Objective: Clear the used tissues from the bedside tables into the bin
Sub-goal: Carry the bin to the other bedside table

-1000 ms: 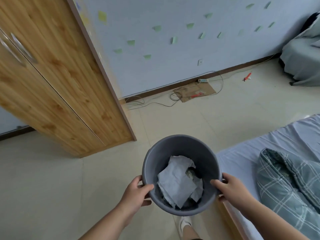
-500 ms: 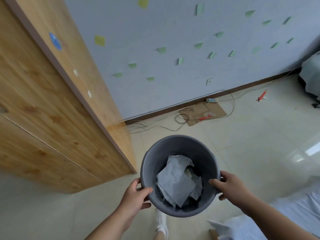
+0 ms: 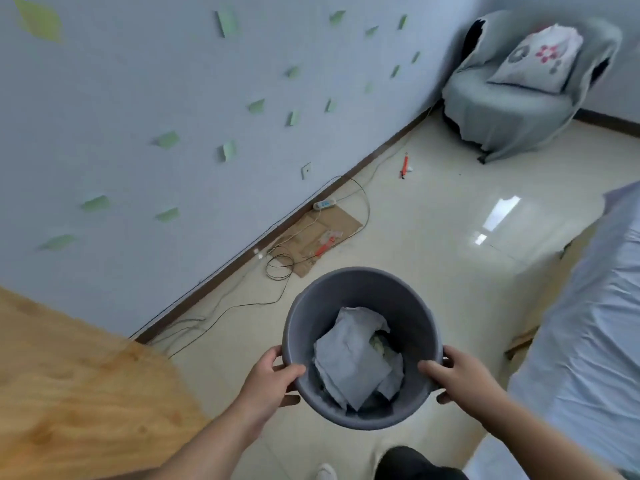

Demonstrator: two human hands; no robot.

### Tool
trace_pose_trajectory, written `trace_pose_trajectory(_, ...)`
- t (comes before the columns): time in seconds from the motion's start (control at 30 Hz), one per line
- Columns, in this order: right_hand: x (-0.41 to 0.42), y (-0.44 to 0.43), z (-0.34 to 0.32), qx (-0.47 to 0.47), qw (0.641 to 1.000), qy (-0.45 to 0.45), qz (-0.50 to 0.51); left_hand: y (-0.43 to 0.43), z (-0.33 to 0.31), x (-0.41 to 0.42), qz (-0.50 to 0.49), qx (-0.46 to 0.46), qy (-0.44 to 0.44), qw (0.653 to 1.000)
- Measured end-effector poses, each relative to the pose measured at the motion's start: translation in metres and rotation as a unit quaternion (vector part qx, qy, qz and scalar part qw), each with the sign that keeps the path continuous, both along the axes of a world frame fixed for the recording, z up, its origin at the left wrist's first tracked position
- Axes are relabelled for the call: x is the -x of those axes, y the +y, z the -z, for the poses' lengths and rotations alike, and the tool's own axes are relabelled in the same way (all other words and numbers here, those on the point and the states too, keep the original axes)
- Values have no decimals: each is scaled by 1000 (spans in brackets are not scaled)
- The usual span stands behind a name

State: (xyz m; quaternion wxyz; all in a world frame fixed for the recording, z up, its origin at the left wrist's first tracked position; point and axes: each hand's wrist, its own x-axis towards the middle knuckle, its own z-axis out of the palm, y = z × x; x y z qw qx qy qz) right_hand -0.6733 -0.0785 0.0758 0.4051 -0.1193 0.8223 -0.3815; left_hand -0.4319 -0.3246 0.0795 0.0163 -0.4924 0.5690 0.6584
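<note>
I hold a round grey bin (image 3: 360, 289) in front of me, above the tiled floor. My left hand (image 3: 273, 379) grips its left rim and my right hand (image 3: 457, 379) grips its right rim, thumbs inside. Crumpled white tissues (image 3: 349, 355) lie inside the bin. No bedside table is in view.
A wooden wardrobe (image 3: 69, 393) fills the lower left. Cables and a piece of cardboard (image 3: 322, 237) lie along the wall. A grey covered armchair (image 3: 519, 98) with a cushion stands in the far corner. The bed (image 3: 588, 323) runs along the right edge.
The view has swung right along the wall: the wardrobe slid to the lower left, the armchair came into sight, and the bed edge returned at right. Both hands keep holding the bin.
</note>
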Motion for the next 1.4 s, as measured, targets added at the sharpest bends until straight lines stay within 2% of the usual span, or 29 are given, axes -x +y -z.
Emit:
trace_pose_trajectory(0.3,147,3,27,10,990,12,143,-52,6,229,155,21,-22,987)
trace_pose_trajectory(0.83,406,-19,-7,1,970,14,242,-103,10,554,235,-1,-4,972)
trace_pose_trajectory(1.03,490,-52,2,9,955,6,295,-145,27,676,282,-7,12,959)
trace_pose_trajectory(1.23,557,-69,31,16,916,-19,401,-153,43,787,297,-33,-1,954)
trace_pose_trajectory(1.4,643,-62,43,18,907,-18,421,-147,51,887,337,-11,-26,941)
